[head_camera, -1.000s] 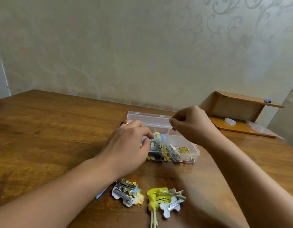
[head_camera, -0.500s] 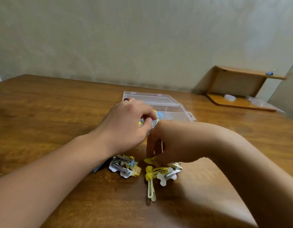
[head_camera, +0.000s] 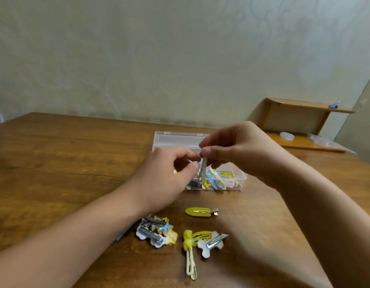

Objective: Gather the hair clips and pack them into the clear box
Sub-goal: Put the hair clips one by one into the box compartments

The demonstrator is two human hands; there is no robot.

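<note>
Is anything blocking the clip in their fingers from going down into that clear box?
Nothing visible does. The right hand pinches a clip upright just over the clear box, whose lid is open. The left hand touches the clip from the side, not underneath.

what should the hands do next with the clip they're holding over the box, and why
Probably lower it and let go. The right hand pinches the top of a clip hanging upright over the open clear box, which already holds clips, and the left hand touches its side. Loose clips on the table still wait their turn.
</note>
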